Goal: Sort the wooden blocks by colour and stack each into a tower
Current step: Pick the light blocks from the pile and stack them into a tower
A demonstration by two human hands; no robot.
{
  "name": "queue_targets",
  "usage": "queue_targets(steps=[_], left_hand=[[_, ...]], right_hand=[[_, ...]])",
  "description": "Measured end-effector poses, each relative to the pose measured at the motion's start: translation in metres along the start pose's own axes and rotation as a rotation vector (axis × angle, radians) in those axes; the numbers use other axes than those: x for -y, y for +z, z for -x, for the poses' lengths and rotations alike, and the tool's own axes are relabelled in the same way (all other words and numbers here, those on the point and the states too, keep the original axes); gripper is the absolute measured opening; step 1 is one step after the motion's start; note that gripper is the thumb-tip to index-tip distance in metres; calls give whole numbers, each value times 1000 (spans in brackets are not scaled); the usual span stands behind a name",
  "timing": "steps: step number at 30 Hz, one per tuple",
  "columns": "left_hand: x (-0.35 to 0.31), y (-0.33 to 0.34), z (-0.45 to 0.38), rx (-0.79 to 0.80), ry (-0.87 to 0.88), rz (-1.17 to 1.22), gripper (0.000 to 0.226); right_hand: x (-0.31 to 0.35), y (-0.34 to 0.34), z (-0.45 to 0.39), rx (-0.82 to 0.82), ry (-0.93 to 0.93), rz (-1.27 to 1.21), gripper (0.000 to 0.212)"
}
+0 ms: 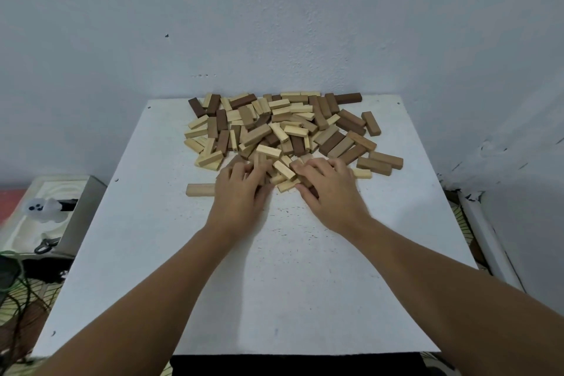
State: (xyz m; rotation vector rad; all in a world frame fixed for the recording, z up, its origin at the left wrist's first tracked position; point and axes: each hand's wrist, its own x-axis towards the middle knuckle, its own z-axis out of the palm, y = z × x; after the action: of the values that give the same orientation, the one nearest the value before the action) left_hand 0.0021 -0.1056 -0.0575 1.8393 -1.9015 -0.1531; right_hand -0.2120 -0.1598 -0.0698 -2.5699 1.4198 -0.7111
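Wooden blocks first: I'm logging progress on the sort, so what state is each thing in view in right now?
Wooden blocks: one mixed heap at the table's far edge, colours unsorted, no tower started.
Lone pale block: flat on the table, apart from the heap, left of the left hand.
Left hand: fingers curled among blocks at the heap's near edge.
Right hand: fingers curled over blocks there.
White table: near half bare.

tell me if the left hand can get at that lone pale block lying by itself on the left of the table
Probably yes. The lone pale block lies flat on the white table just beside the left hand, apart from the pile, with nothing over it.
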Motion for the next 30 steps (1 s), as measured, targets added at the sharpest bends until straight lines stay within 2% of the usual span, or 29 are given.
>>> queue_targets(steps=[4,10,12,14,16,18,20,26,30], left_hand=[[9,1,-8,-101,15,126,24],[-6,-26,-41,-240,-60,273,34],[-8,-36,-69,-128,-132,321,41],[-10,-45,-91,78,-182,232,43],[-10,-50,-97,197,-192,145,38],[-3,-50,-86,192,-178,169,36],[7,-50,-64,188,-181,171,43],[36,-30,11,229,-290,-31,90],[53,-3,6,230,-203,-163,83]], right_hand=[[-1,2,5,-42,0,-9,32],[-2,4,4,-81,-6,-39,31],[-2,3,5,-95,-2,-52,31],[-1,2,6,-117,-2,-69,31],[-1,1,7,-135,3,-98,32],[-2,1,7,-154,14,-130,33],[-4,0,4,-165,29,-184,34],[7,-6,-25,-200,59,-431,33],[33,-27,-82,-144,186,-530,39]])
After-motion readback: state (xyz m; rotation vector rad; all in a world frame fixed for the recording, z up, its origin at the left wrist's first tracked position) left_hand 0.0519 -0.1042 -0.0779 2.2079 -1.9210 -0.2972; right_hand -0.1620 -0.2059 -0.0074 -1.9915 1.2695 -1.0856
